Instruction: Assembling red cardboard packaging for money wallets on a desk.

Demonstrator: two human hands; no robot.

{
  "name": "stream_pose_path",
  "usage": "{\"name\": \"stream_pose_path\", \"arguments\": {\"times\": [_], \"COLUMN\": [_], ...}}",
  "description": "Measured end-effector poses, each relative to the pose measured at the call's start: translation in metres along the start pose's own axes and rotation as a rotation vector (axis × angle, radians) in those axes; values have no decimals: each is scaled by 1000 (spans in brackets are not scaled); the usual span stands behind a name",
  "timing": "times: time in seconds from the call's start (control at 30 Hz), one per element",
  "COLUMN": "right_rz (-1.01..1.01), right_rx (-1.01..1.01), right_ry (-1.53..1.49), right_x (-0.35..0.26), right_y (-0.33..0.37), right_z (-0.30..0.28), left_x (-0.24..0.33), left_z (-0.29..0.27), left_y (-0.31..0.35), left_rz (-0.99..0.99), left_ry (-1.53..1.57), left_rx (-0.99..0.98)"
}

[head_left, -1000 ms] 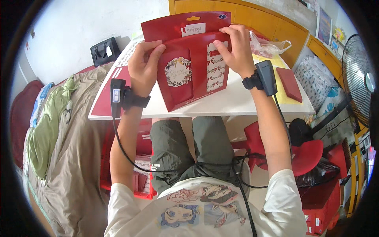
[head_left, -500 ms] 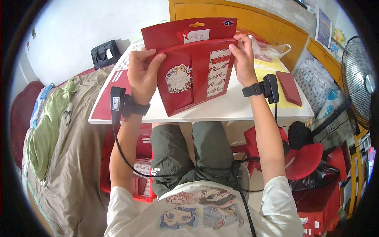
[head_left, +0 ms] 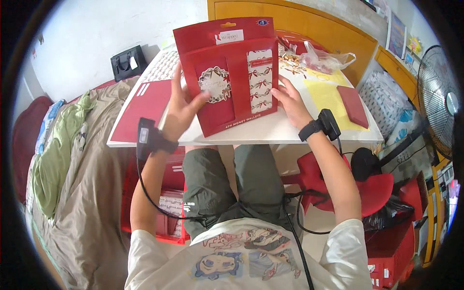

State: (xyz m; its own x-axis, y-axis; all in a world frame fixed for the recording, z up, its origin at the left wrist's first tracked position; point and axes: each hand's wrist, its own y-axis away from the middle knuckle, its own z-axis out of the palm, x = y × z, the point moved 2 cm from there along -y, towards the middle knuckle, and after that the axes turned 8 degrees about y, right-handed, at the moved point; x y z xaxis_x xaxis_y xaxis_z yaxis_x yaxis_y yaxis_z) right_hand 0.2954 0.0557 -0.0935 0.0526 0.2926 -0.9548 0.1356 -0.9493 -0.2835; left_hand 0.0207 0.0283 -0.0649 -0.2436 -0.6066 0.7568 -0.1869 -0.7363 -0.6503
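A flat red cardboard package [head_left: 239, 82] stands tilted above the white table's near edge, front toward me. It has a hanging tab with a slot, a wreath-shaped card on the left and a white bow-patterned strip on the right. My left hand [head_left: 180, 113] grips its left side, thumb across the front and fingers partly hidden behind. My right hand [head_left: 292, 102] holds the lower right edge, thumb against the side. Black devices are strapped on both wrists. Left of the package lies a red sheet [head_left: 145, 104] with two white stripes.
The white table [head_left: 285, 133] also carries a yellow sheet [head_left: 316, 101], a dark red flat block [head_left: 352, 107], a clear plastic bag [head_left: 326, 60], patterned sheets [head_left: 166, 67] and small scattered pieces. A red crate [head_left: 181, 239] sits below left; a black fan [head_left: 440, 96] stands right.
Both hands have slid from the package's upper corners down to its sides. The package has shifted slightly left and up, and its front panel now sits flatter and squarer.
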Motion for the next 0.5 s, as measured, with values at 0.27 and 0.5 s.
{"name": "stream_pose_path", "arguments": {"times": [0.27,0.5], "right_rz": [23,179], "right_rx": [-97,15], "right_ry": [-24,-222], "right_x": [-24,-41], "right_y": [28,94], "right_z": [21,9], "left_x": [-5,10], "left_z": [2,32], "left_y": [15,39], "left_rz": [-94,-292], "left_ry": [-43,228], "left_rx": [101,79]}}
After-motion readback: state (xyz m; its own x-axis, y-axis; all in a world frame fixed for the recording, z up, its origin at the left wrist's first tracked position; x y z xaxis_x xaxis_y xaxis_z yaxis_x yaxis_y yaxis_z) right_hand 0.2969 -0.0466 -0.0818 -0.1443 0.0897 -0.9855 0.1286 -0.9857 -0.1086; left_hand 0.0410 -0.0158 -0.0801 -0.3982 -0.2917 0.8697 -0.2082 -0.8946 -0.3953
